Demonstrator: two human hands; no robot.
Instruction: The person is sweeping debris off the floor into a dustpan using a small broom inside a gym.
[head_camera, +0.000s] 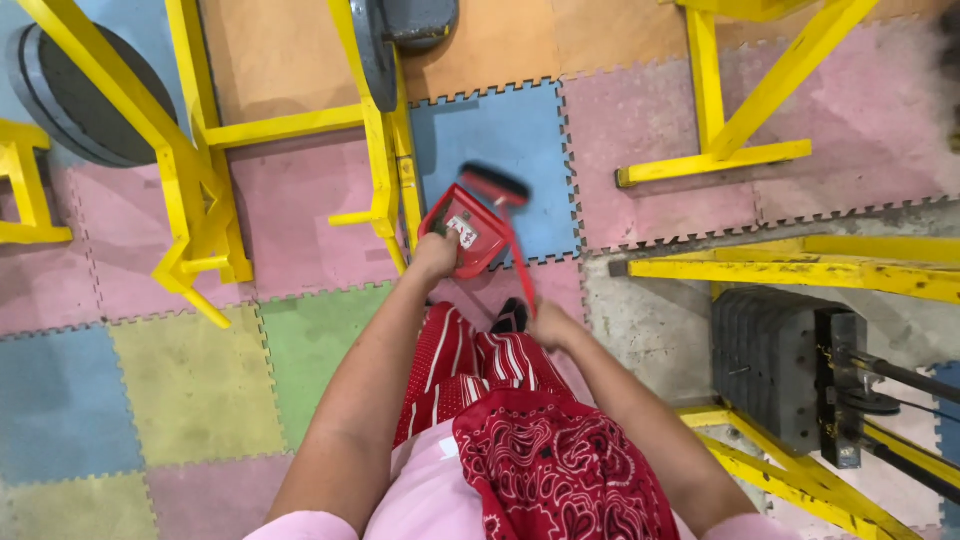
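My left hand (436, 256) grips a red dustpan (463, 229) held just above the blue foam floor tile (520, 130). My right hand (549, 325) holds the thin red handle of a broom (521, 262). The broom's dark bristle head (494, 184) is blurred and sits at the far edge of the dustpan. Both arms reach forward over my red striped trousers and a red patterned cloth at my waist.
Yellow metal gym frames (200, 180) stand left and centre, with grey weight plates (75, 95). Another yellow frame (730, 120) is at the back right. A dark weight stack (775, 370) with cables is at the right. Coloured interlocking foam mats cover the floor.
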